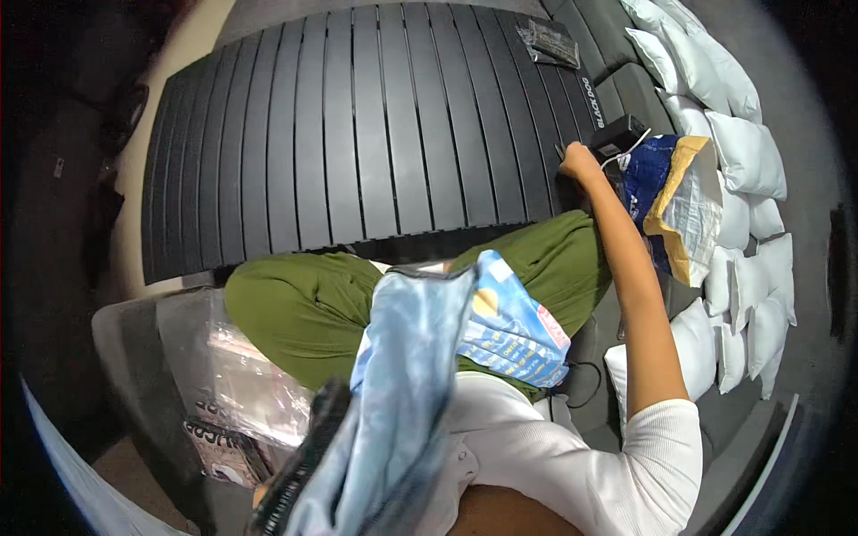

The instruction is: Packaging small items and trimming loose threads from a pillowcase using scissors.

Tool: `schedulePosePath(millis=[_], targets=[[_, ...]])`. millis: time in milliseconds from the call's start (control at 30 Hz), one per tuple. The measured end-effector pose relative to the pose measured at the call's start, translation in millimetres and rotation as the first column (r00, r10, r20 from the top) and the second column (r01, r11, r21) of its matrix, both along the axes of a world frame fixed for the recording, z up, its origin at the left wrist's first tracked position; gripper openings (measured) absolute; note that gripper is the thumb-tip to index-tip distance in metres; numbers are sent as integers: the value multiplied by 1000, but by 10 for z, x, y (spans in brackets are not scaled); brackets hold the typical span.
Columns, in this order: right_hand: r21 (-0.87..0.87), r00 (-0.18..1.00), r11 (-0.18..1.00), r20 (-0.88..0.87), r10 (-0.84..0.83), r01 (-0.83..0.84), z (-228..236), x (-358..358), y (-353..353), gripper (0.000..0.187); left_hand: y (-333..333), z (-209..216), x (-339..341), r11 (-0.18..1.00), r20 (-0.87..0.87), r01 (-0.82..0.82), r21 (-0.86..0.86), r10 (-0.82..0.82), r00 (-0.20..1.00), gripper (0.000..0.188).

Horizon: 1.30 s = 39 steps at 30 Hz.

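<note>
Room layout: seating area, dark perimeter at 9 o'clock.
Black slatted bench point(384, 125): 12 o'clock. Grey upholstered seating point(608, 36): 1 o'clock. White cushions point(751, 152): 2 to 4 o'clock.

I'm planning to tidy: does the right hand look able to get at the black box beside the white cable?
Probably yes: the right hand is close beside the black box, whose top lies uncovered. That hand seems closed on a small dark item, though.

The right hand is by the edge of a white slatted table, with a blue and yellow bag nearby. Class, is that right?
Not quite: the slatted table is black, not white, as the head view shows. The right hand is indeed by its edge, with the blue and yellow bag nearby.
</note>
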State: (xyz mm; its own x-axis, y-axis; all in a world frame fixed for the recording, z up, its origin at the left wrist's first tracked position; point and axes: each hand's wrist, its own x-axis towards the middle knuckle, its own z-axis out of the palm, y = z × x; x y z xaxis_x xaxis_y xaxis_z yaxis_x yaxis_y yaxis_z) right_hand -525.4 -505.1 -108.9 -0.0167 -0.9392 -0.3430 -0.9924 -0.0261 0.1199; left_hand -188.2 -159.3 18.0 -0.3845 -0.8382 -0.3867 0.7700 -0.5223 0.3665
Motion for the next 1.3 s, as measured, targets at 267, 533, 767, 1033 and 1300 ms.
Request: schedulePosePath(millis=[267,533,767,1033,1300], targets=[[60,989,989,52,-140,137,-1,-55,-65,39,340,-191,73,995,302,-83,-51,95,949,43],[-136,865,991,497,65,4,175,-133,109,31,459,-294,-118,981,488,-157,-116,194,851,46],[289,32,957,957,-289,20,772,758,1143,18,217,-550,-499,967,-212,-237,91,252,944,13],[186,-8,968,982,-188,169,290,1232,2289,20,91,-528,-493,966,-14,-218,140,222,975,8],[525,215,849,823,-525,63,353,1223,2255,16,-40,-414,-403,974,273,-223,40,205,940,9]])
